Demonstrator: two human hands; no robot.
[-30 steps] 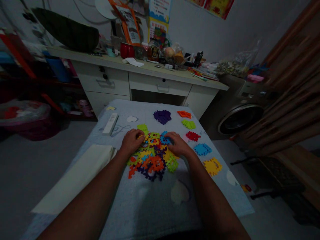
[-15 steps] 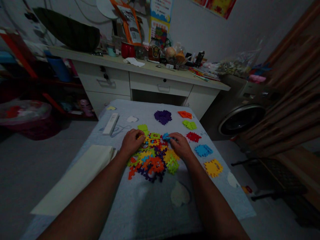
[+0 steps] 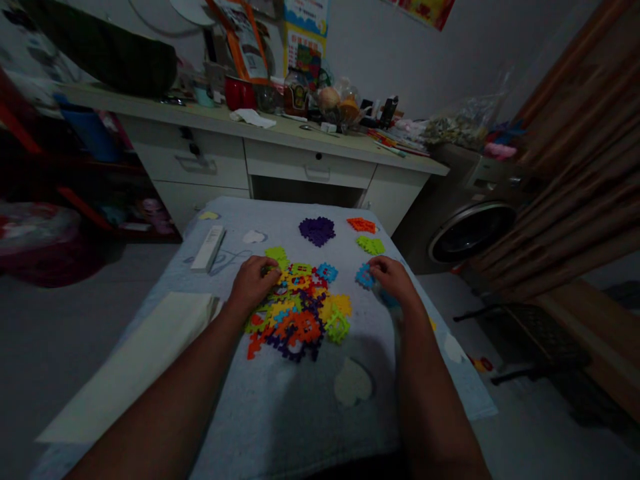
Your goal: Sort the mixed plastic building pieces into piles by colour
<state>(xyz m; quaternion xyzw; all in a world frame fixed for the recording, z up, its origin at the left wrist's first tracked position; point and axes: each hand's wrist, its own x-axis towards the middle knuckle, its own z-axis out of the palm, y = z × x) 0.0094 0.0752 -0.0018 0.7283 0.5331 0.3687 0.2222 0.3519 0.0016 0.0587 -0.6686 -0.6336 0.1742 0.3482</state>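
A heap of mixed coloured interlocking plastic pieces [image 3: 300, 313] lies in the middle of a grey cloth-covered table [image 3: 280, 400]. My left hand [image 3: 253, 283] rests curled on the heap's upper left edge, fingers on a yellow piece. My right hand [image 3: 395, 279] is to the right of the heap and pinches a blue piece [image 3: 364, 275], held just above the cloth. Sorted stacks sit beyond: a purple stack [image 3: 317, 230], an orange stack [image 3: 361, 225] and a green stack [image 3: 371, 245]. My right hand and forearm hide other stacks on the right.
A white remote-like box [image 3: 208, 248] and a folded pale sheet [image 3: 135, 367] lie on the table's left. A white desk [image 3: 250, 153] crowded with clutter stands behind. A washing machine [image 3: 470, 220] is at the right, and a dark chair [image 3: 545, 347] beside the table.
My right hand has lifted a blue piece out of the heap and carried it rightwards, over the sorted stacks. My left hand stays on the heap. The camera has shifted slightly.
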